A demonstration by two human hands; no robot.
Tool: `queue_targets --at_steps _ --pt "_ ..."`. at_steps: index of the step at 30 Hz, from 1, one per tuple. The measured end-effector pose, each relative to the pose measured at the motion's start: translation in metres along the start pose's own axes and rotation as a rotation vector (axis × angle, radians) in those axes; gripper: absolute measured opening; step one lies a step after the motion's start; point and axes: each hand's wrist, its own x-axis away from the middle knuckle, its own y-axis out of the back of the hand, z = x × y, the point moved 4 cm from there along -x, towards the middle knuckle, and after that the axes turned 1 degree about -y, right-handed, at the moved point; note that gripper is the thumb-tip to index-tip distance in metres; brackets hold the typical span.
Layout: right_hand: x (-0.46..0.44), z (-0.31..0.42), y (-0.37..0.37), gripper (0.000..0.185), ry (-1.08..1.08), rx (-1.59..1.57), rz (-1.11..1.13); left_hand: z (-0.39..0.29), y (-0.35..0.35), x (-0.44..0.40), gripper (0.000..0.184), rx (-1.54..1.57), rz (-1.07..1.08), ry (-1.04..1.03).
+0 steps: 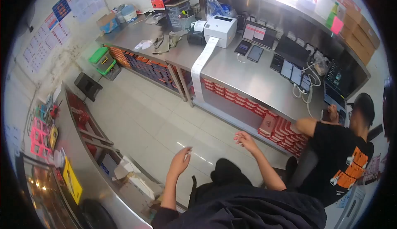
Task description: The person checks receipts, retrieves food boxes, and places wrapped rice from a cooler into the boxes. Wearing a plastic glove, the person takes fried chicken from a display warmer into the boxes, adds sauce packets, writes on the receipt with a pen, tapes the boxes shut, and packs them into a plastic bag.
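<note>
Over the tiled floor, near the middle of the view, my left hand [180, 161] hangs in the air with its fingers loosely apart and nothing in it. To its right my right hand [245, 140] is also raised and empty, its fingers slightly bent and spread. It is nearest to the steel counter [264, 90] and the red boxes [269, 123] beneath. On that counter a white label printer [221, 30] has a long strip of labels [201, 61] hanging over the front edge. Neither hand touches anything.
A co-worker [335, 158] in a black shirt sits at the right by a laptop [334, 94]. Several phones [295, 75] with cables lie on the counter. A black stool [88, 86] stands at the left, and another counter [89, 167] runs along the lower left.
</note>
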Motion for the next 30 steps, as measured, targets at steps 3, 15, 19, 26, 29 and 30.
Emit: queue_targets --at_steps 3,15,19,26,29,30 --pt "-0.076 0.021 0.023 0.025 -0.05 0.033 -0.061 -0.008 0.042 -0.13 0.031 0.018 0.09 -0.071" --pt "-0.467 0.267 -0.023 0.022 0.264 0.331 -0.179 0.119 0.164 -0.412 0.032 0.246 0.115 0.16" --pt "-0.57 0.332 -0.004 0.033 0.446 0.361 -0.525 0.177 0.192 -0.483 0.029 0.283 0.081 0.19" --pt "-0.651 0.358 0.026 0.059 0.379 0.48 -1.065 0.196 0.211 -0.655 0.028 0.387 0.293 -0.044" --pt "-0.665 0.375 0.028 0.075 0.134 0.312 -0.972 0.179 0.192 -0.729 0.03 0.447 0.374 -0.17" --pt "-0.669 0.381 0.031 0.075 0.111 0.312 -1.0 0.173 0.18 -0.752 0.032 0.511 0.392 -0.188"
